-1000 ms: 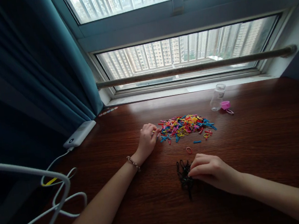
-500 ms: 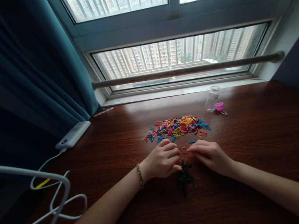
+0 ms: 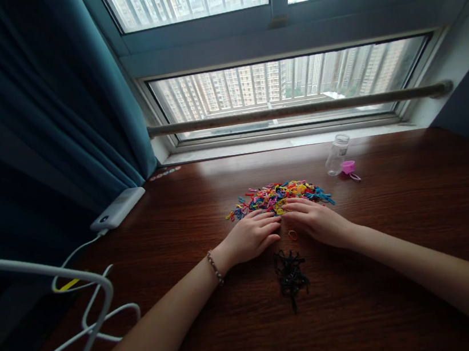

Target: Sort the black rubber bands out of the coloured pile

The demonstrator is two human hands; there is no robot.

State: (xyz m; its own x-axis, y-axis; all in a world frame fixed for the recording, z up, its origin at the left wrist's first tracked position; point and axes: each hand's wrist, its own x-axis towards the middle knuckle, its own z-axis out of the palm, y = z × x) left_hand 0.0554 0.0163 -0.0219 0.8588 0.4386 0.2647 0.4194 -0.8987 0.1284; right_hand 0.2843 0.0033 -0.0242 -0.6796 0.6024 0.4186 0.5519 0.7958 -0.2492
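A heap of small multicoloured elastic hair ties (image 3: 278, 194) lies on the brown table. My left hand (image 3: 256, 235) rests palm down at its near left edge, fingers stretched out. On the near right side, my right hand (image 3: 316, 219) lies with its fingers extended over the heap's edge. Neither hand appears to grip anything, though the undersides of the fingers are hidden. One red hair tie (image 3: 293, 235) sits apart between the two hands. Closer to me is a small tangled pile of black hair ties (image 3: 291, 274).
At the back right stands a clear bottle (image 3: 338, 155) beside its pink cap (image 3: 349, 168). A white power bank (image 3: 118, 208) with a white cable (image 3: 75, 251) lies at the left by the blue curtain (image 3: 76, 92). The window (image 3: 287, 82) and a rail are behind the table.
Both hands have moved forward to the colourful heap and their fingers have straightened. The right hand has left the red hair tie, and the black pile is now fully uncovered.
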